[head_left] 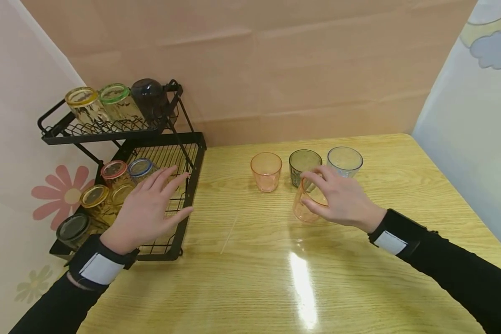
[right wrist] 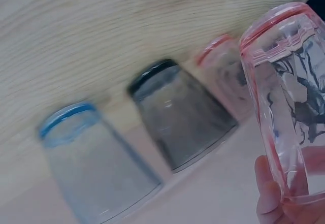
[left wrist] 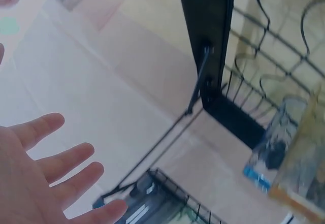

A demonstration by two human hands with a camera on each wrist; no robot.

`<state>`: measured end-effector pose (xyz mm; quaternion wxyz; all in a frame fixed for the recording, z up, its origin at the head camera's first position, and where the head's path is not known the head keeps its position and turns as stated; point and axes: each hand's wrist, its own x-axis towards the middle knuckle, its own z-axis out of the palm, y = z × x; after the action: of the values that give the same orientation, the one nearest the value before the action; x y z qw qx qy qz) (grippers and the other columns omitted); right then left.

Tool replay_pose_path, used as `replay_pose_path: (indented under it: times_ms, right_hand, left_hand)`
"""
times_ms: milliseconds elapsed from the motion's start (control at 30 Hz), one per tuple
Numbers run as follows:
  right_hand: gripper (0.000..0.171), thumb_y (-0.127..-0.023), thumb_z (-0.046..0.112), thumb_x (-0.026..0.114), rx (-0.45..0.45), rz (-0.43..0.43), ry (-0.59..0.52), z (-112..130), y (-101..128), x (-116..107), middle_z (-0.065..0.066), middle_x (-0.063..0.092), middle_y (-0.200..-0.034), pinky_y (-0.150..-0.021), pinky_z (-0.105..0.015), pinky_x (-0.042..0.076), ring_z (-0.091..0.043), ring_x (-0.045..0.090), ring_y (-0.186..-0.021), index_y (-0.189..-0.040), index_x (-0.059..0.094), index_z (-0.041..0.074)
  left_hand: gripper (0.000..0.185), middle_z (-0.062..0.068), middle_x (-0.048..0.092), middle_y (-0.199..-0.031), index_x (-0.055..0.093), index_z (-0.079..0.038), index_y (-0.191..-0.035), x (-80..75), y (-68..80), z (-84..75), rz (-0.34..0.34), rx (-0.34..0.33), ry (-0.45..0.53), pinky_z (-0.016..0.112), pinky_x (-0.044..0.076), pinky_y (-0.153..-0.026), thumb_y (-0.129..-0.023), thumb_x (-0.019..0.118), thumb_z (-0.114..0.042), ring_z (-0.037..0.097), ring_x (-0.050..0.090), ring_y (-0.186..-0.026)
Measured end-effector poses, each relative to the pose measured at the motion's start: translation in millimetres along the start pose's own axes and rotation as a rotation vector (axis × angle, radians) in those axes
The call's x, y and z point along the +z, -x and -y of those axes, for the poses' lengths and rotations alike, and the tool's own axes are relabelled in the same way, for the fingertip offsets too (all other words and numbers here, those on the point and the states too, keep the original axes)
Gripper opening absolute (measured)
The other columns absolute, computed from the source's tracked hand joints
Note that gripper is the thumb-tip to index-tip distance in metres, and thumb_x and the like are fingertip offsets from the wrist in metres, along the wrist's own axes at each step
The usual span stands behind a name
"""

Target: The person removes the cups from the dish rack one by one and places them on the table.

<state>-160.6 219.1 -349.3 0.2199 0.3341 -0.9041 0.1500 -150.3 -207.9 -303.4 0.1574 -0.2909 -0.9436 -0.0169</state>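
My right hand (head_left: 338, 197) grips an orange glass (head_left: 305, 208) by its rim, tilted just above the wooden table (head_left: 359, 278); the orange glass (right wrist: 287, 102) fills the right of the right wrist view. Behind it stand another orange glass (head_left: 266, 171), a dark green glass (head_left: 304, 166) and a clear blue-rimmed glass (head_left: 344, 161). My left hand (head_left: 148, 208) hovers, fingers spread, over the lower shelf of a black wire rack (head_left: 194, 160), holding nothing. The left wrist view shows the spread fingers (left wrist: 66, 160) beside the rack post (left wrist: 208, 46).
The rack's upper shelf carries a yellow-rimmed glass (head_left: 83, 104), a green-rimmed glass (head_left: 117, 99) and a dark glass (head_left: 149, 97), lying on their sides. Several more glasses lie on the lower shelf (head_left: 108, 185). Walls close in behind and left.
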Motion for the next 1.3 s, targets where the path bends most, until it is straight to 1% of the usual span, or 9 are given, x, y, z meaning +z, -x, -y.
replay_pose_path:
  times_ms: [200, 400, 533, 667, 767, 967, 1067, 1200, 1300]
  right_hand:
    - [0.055, -0.095, 0.053, 0.048, 0.006, 0.005, 0.068, -20, 20, -12, -0.012, 0.055, -0.107, -0.039, -0.023, 0.028, -0.019, 0.049, -0.066, -0.125, 0.058, 0.008]
    - [0.061, -0.096, 0.062, 0.036, 0.012, -0.014, 0.145, -40, 33, -25, -0.014, 0.054, -0.103, -0.037, -0.025, 0.028, -0.024, 0.051, -0.065, -0.122, 0.057, 0.010]
    - [0.054, -0.093, 0.054, 0.045, 0.045, -0.009, 0.193, -56, 42, -35, -0.017, 0.055, -0.103, -0.035, -0.028, 0.030, -0.031, 0.055, -0.071, -0.121, 0.056, 0.010]
    - [0.050, -0.087, 0.042, 0.058, 0.114, 0.009, 0.232, -74, 49, -44, -0.020, 0.055, -0.104, -0.035, -0.034, 0.034, -0.037, 0.057, -0.077, -0.122, 0.056, 0.007]
    - [0.050, -0.086, 0.037, 0.063, 0.203, 0.047, 0.250, -87, 53, -50, -0.022, 0.054, -0.106, -0.037, -0.038, 0.037, -0.040, 0.057, -0.082, -0.123, 0.056, 0.005]
    - [0.047, -0.091, 0.039, 0.058, 0.381, 0.135, 0.247, -115, 55, -52, -0.027, 0.051, -0.112, -0.042, -0.048, 0.043, -0.046, 0.054, -0.090, -0.123, 0.054, 0.005]
    - [0.046, -0.093, 0.041, 0.055, 0.432, 0.161, 0.248, -127, 52, -49, -0.028, 0.050, -0.112, -0.046, -0.051, 0.045, -0.046, 0.053, -0.092, -0.122, 0.054, 0.006]
    - [0.046, -0.094, 0.045, 0.051, 0.470, 0.187, 0.253, -137, 49, -43, -0.028, 0.050, -0.112, -0.044, -0.052, 0.045, -0.047, 0.052, -0.092, -0.121, 0.054, 0.007]
    - [0.047, -0.095, 0.046, 0.050, 0.489, 0.200, 0.257, -142, 48, -39, -0.030, 0.050, -0.110, -0.044, -0.053, 0.045, -0.048, 0.052, -0.092, -0.120, 0.053, 0.007]
  left_hand:
    - [0.075, 0.023, 0.039, -0.145, 0.043, -0.009, -0.145, -14.0, 1.2, 14.1, -0.010, -0.063, -0.016, 0.064, 0.033, -0.099, -0.088, 0.065, -0.051, 0.044, 0.036, -0.131]
    - [0.077, 0.025, 0.036, -0.145, 0.041, -0.007, -0.146, -13.8, 12.1, 26.4, 0.024, -0.148, -0.009, 0.065, 0.032, -0.099, -0.088, 0.065, -0.052, 0.046, 0.034, -0.131]
    - [0.078, 0.026, 0.034, -0.146, 0.038, -0.006, -0.146, -14.2, 20.0, 35.5, 0.020, -0.206, -0.018, 0.066, 0.029, -0.100, -0.088, 0.065, -0.050, 0.048, 0.032, -0.132]
    - [0.079, 0.029, 0.034, -0.145, 0.037, -0.005, -0.147, -15.7, 23.1, 44.9, 0.000, -0.241, -0.016, 0.068, 0.027, -0.101, -0.089, 0.064, -0.051, 0.050, 0.031, -0.132]
    - [0.080, 0.032, 0.034, -0.144, 0.037, -0.005, -0.146, -15.4, 23.9, 51.2, -0.008, -0.263, -0.005, 0.069, 0.025, -0.101, -0.089, 0.063, -0.054, 0.051, 0.030, -0.132]
    - [0.083, 0.033, 0.034, -0.141, 0.038, -0.002, -0.144, -15.7, 27.2, 59.2, -0.006, -0.314, 0.009, 0.069, 0.025, -0.101, -0.087, 0.063, -0.058, 0.052, 0.030, -0.131]
    - [0.087, 0.033, 0.032, -0.142, 0.036, 0.000, -0.145, -17.7, 28.3, 62.2, 0.012, -0.351, 0.010, 0.071, 0.026, -0.099, -0.087, 0.062, -0.058, 0.053, 0.030, -0.129]
    - [0.090, 0.035, 0.028, -0.145, 0.032, 0.001, -0.147, -19.0, 30.3, 68.4, 0.039, -0.400, 0.007, 0.075, 0.025, -0.094, -0.087, 0.060, -0.061, 0.057, 0.026, -0.130]
    - [0.091, 0.037, 0.029, -0.144, 0.034, 0.001, -0.145, -19.2, 32.3, 74.8, 0.023, -0.417, -0.018, 0.078, 0.026, -0.090, -0.086, 0.060, -0.063, 0.058, 0.025, -0.129]
